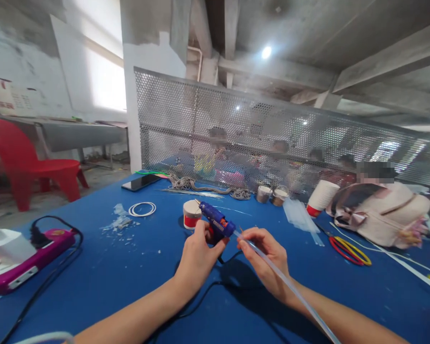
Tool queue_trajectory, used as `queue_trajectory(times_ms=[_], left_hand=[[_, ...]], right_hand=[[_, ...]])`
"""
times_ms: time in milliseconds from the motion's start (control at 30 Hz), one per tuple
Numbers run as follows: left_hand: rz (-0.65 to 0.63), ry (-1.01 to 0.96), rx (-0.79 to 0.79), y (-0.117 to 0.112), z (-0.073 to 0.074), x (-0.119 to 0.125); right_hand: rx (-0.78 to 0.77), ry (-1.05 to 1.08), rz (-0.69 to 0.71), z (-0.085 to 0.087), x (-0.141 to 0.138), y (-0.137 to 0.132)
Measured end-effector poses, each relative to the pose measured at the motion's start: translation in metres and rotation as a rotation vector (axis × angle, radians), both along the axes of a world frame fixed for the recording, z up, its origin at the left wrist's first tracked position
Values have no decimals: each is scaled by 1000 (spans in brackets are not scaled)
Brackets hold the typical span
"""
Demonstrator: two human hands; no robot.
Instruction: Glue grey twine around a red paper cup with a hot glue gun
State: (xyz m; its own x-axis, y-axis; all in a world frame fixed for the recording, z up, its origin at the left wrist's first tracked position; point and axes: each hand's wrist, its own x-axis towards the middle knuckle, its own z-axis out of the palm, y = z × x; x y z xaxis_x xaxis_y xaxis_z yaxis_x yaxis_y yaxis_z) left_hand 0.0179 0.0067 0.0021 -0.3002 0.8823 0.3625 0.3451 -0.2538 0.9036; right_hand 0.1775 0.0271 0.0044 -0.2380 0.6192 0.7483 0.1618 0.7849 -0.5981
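Note:
My left hand (197, 248) is closed around the handle of a blue glue gun (217, 219), whose nozzle points up and to the left. A long clear glue stick (290, 284) runs into the back of the gun and trails down to the right. My right hand (267, 258) pinches that glue stick close to the gun's rear end. Just behind the gun's tip stands a white and red paper cup (191, 214). The gun's black cord (209, 291) hangs below and lies on the blue table.
Left, a magenta power strip (53, 243) holds plugs. White rings (142, 209), glue scraps (121, 220) and a phone (141, 182) lie nearby. Right are stacked cups (321, 197), scissors (349, 250), clear glue sticks (301, 215) and a pink bag (383, 215). A perforated metal screen (165, 124) edges the table's back.

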Motion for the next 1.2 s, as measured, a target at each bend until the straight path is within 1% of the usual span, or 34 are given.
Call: queue_trajectory(times_ms=[133, 233, 533, 700, 767, 933, 1000, 1100, 1200], left_hand=[[-64, -81, -63, 2, -2, 1], [-73, -84, -72, 5, -4, 0], [-65, -97, -102, 8, -4, -3], [-32, -62, -80, 10, -6, -6], [-13, -46, -66, 11, -7, -8], [1, -41, -68, 9, -4, -8], [-17, -54, -76, 8, -2, -7], [-31, -72, -78, 7, -1, -6], [-37, -103, -54, 8, -2, -6]], right_hand=[[108, -29, 13, 1, -1, 4], [187, -29, 41, 2, -2, 7], [212, -102, 68, -4, 1, 12], [275, -118, 127, -12, 5, 14], [210, -97, 152, -14, 5, 15], [-152, 72, 186, -11, 3, 18], [-251, 109, 211, -9, 2, 18], [-293, 97, 207, -9, 1, 18], [-301, 12, 185, -10, 2, 20]])
